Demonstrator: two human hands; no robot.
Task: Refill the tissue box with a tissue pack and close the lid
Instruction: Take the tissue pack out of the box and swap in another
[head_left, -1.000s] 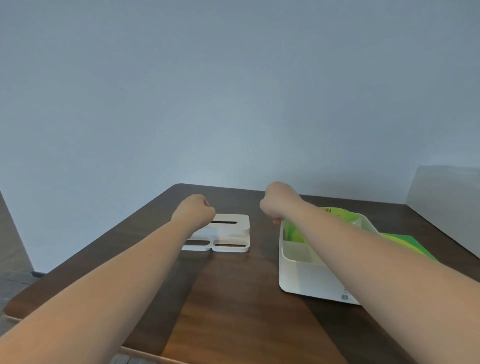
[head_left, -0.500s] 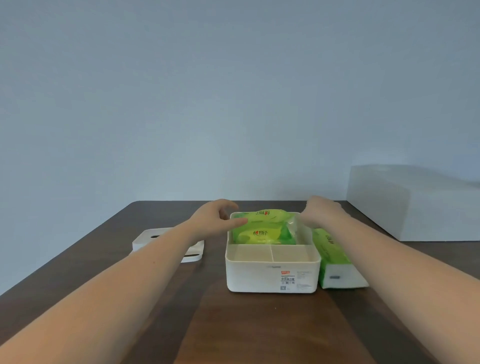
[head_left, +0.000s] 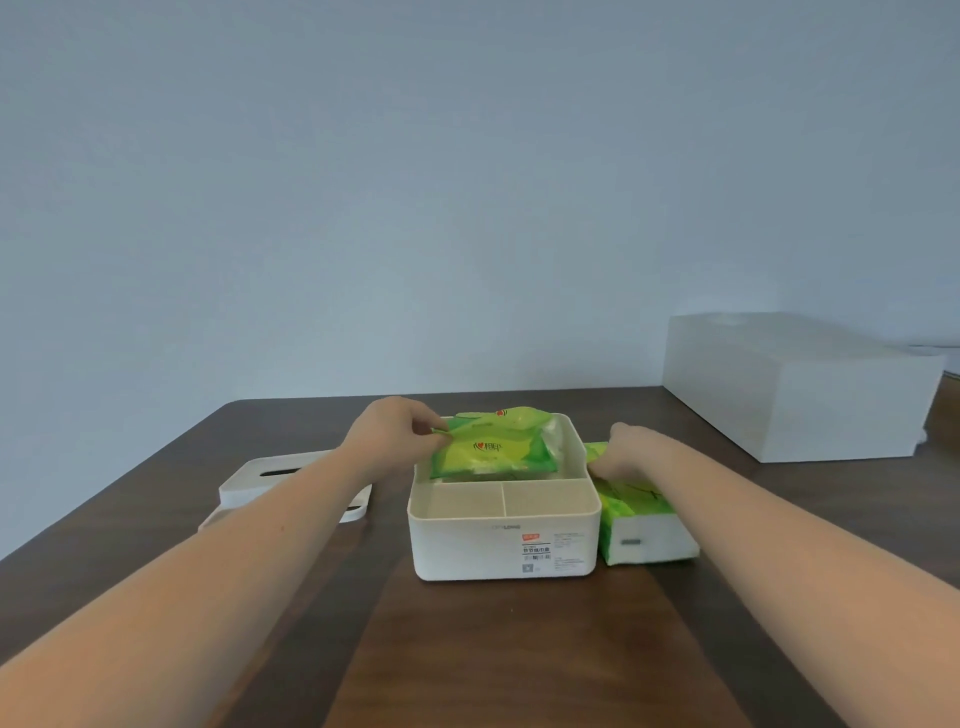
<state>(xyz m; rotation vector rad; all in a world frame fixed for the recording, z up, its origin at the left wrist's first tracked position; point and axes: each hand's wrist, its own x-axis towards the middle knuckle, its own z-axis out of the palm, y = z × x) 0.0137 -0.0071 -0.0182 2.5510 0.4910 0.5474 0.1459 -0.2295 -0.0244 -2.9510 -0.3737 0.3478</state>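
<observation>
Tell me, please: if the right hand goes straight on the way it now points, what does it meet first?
Probably the tissue box's right wall: the right hand points left toward it, over the spare tissue pack. Depth is unclear.

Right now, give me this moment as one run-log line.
left hand: pinching tissue pack | pack: partly in tissue box | right hand: on spare pack | lid: off, left

— How many tissue packs do you count?
— Two green ones: one tissue pack (head_left: 493, 447) in the box, a second pack (head_left: 639, 514) on the table beside it.
— And boxes?
— One open tissue box (head_left: 501, 545), with two small front compartments, plus one large white box (head_left: 795, 389) at the far right.
— Lids?
— One lid (head_left: 291, 480), lying on the left.
— Hands?
— Two: left hand (head_left: 395, 431), right hand (head_left: 631, 449).
— Tables?
— One table (head_left: 493, 649).
</observation>
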